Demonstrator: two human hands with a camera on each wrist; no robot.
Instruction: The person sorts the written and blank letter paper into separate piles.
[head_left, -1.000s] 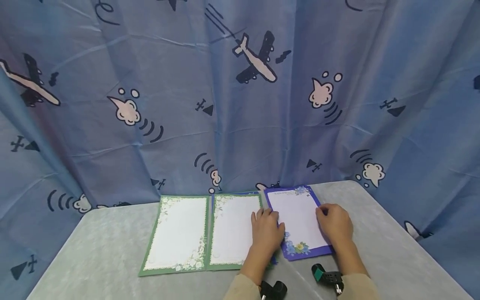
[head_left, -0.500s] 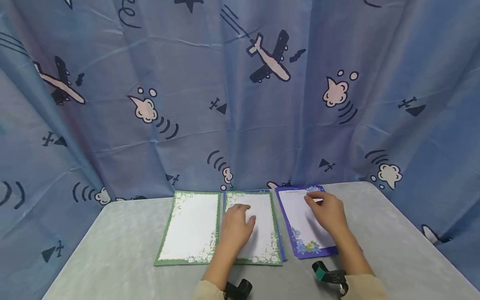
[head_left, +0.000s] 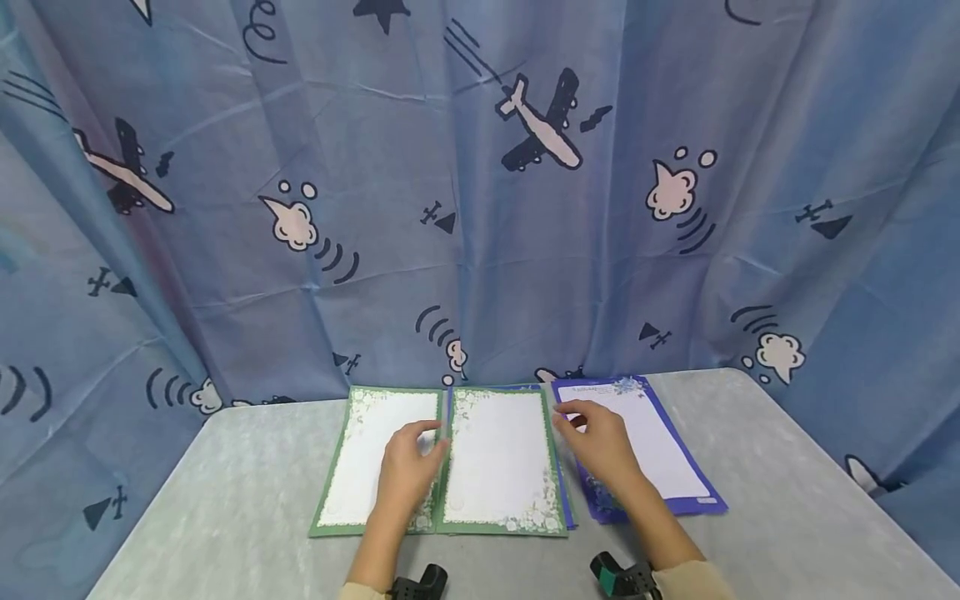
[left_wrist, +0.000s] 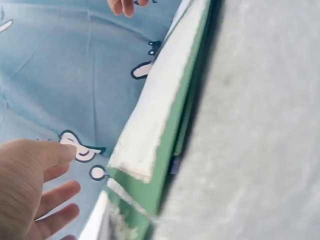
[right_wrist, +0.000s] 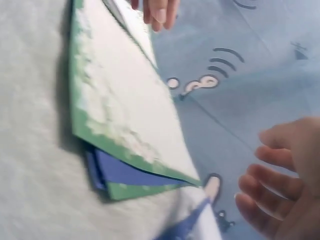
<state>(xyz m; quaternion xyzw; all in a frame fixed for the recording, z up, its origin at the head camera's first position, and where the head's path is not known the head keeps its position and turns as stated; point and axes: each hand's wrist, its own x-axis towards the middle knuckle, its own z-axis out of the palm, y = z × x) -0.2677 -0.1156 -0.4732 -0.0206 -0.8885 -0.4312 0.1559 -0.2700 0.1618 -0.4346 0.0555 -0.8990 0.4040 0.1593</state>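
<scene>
Three sets of flower-bordered paper lie side by side. A green-bordered sheet [head_left: 360, 450] is at the left. In the middle, another green-bordered sheet [head_left: 498, 458] lies over blue and green ones whose edges stick out. A blue-purple bordered sheet [head_left: 667, 450] tops the right pile. My left hand [head_left: 408, 471] hovers over the left sheet's right side, thumb and fingers apart, holding nothing. My right hand [head_left: 600, 442], fingers loosely curved and holding nothing, is above the right pile's left part. In the right wrist view, the middle stack's blue under-sheet [right_wrist: 125, 170] shows.
A pale grey tabletop [head_left: 232, 492] bears the papers. Behind it hangs a blue curtain [head_left: 390, 275] printed with planes and clouds. Black straps with small devices sit on both wrists, including the left device [head_left: 431, 581].
Both hands have left the edges of the right pile. My left hand has moved left across the middle sheet to the left one. My right hand has lifted and shifted left. The head view has turned slightly.
</scene>
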